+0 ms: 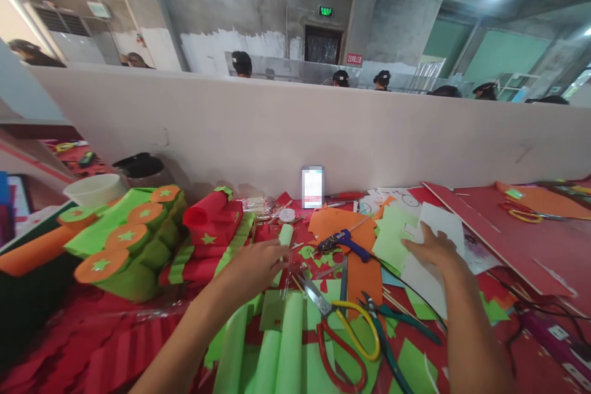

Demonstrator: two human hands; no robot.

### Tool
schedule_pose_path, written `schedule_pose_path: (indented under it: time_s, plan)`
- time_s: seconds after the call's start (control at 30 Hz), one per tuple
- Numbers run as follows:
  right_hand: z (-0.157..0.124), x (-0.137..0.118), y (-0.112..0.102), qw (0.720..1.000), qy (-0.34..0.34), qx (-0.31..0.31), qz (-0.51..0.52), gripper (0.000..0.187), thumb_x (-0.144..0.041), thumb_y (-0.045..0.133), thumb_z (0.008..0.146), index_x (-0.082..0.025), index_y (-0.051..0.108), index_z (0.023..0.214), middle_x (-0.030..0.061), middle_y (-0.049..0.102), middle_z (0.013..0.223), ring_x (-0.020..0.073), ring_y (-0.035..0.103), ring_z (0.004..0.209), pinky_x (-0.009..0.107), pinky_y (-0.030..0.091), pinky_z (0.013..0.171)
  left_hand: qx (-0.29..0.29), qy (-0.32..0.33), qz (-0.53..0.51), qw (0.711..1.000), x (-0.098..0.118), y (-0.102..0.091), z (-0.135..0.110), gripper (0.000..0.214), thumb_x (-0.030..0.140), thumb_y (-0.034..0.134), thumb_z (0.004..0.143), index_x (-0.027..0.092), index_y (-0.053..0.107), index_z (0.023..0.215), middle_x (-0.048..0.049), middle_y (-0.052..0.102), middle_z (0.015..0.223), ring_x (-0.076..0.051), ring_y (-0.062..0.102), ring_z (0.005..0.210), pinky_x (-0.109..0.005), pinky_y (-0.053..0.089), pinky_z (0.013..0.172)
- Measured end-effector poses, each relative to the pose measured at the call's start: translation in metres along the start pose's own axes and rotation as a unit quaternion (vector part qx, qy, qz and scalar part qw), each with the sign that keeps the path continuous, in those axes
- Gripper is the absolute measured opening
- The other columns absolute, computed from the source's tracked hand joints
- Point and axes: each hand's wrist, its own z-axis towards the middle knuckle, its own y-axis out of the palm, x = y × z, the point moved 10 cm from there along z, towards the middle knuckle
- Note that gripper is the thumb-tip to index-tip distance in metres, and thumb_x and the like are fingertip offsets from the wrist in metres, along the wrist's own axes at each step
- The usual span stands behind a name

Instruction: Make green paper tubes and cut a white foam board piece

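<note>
My left hand [262,261] is closed, its fingers curled around a small light green paper roll [286,234], whose top sticks up above the fingertips. Thin clear plastic shows just under those fingers. On the right, my right hand [431,247] spreads its fingers over a white paper sheet [450,225], beside light green sheets [392,234]. Between the hands lie a blue glue gun [353,245] on orange paper [339,220], scissors [327,311] with red and yellow handles, and green-handled pliers [409,315].
Paper models stand at the left: a green one with orange star discs [127,236] and a red one [215,231]. Long green paper rolls [290,345] lie in front. A lit phone [313,187] leans against the white partition [277,129]. A red board [498,240] lies right.
</note>
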Motion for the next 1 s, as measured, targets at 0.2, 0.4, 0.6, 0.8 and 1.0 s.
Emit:
schedule_pose_path:
  time_s: [0.2,0.4,0.6,0.8,1.0]
  plan:
    - [0.003,0.016,0.004,1.000,0.019,-0.022,0.009,0.092,-0.068,0.049,0.074,-0.022,0.027,0.151,0.0271,0.034,0.147,0.0512,0.034,0.133,0.064,0.042,0.087,-0.002,0.170,0.003,0.985,0.041,0.027,0.005,0.015,0.018,0.057,0.092,0.024,0.071,0.091,-0.0045,0.068,0.093,-0.022,0.060,0.094,-0.031,0.042,0.081]
    - [-0.004,-0.002,-0.017,1.000,-0.014,0.023,0.004,0.081,-0.058,0.052,0.075,-0.026,0.035,0.147,0.0224,0.034,0.148,0.0470,0.035,0.134,0.066,0.039,0.093,0.006,0.191,0.008,0.982,0.043,0.043,0.007,0.017,0.010,0.057,0.090,0.021,0.068,0.097,-0.0055,0.068,0.097,-0.022,0.059,0.099,-0.031,0.041,0.087]
    - [-0.026,-0.041,-0.075,0.984,-0.080,0.156,0.024,0.080,-0.058,0.057,0.076,-0.028,0.032,0.146,0.0185,0.017,0.157,0.0456,0.022,0.141,0.066,0.034,0.098,-0.005,0.187,-0.007,0.982,0.043,0.042,0.008,0.008,0.020,0.059,0.092,0.020,0.066,0.096,-0.0054,0.067,0.095,-0.022,0.060,0.095,-0.030,0.041,0.082]
    - [-0.053,-0.070,-0.116,0.946,-0.156,0.256,0.123,0.081,-0.057,0.063,0.078,-0.029,0.031,0.146,0.0170,0.015,0.157,0.0443,0.020,0.141,0.062,0.031,0.103,-0.004,0.183,-0.014,0.983,0.041,0.047,0.010,0.009,0.023,0.059,0.092,0.021,0.066,0.097,-0.0056,0.066,0.096,-0.023,0.059,0.097,-0.031,0.041,0.083]
    - [-0.057,-0.090,-0.107,0.941,-0.206,0.199,0.180,0.077,-0.057,0.063,0.078,-0.028,0.036,0.144,0.0159,0.016,0.157,0.0406,0.019,0.143,0.054,0.030,0.108,0.002,0.194,-0.025,0.981,0.042,0.044,0.009,0.008,0.024,0.058,0.093,0.020,0.065,0.095,-0.0052,0.067,0.094,-0.022,0.059,0.095,-0.031,0.040,0.083]
